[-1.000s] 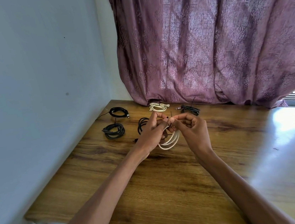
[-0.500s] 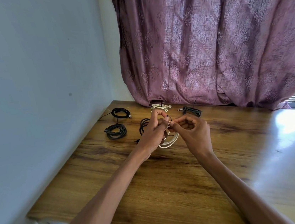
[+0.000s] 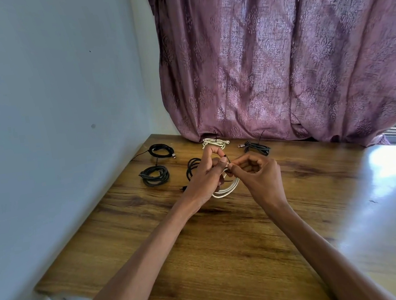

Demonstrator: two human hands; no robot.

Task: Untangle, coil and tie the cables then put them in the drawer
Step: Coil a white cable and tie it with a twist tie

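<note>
- Both of your hands meet above the wooden tabletop, working on one white cable coil.
- Your left hand has its grip curled round the top of the white cable coil; thumb and fingers are bent over the strands, and the lower loops hang out below the palm, just above the wood.
- Your right hand has its grip pressed together, thumb against forefinger, pinching a thin black tie at the point where it meets the left fingertips. The remaining fingers are curled inward.
- Head view, far left of the tabletop: two black cable coils lie near the wall, one behind the other, apart from each other.
- A third black coil lies just beside your left hand and is partly hidden by it; whether it touches the hand cannot be told.
- At the back edge, a second white coil lies against the hem of the mauve curtain, with a dark tie across it.
- To its right, a dark grey coil lies near the curtain, behind your right hand, with a tie end sticking up.
- A pale wall borders the tabletop on the left.
- Bright light reflects off the right part of the tabletop.
</note>
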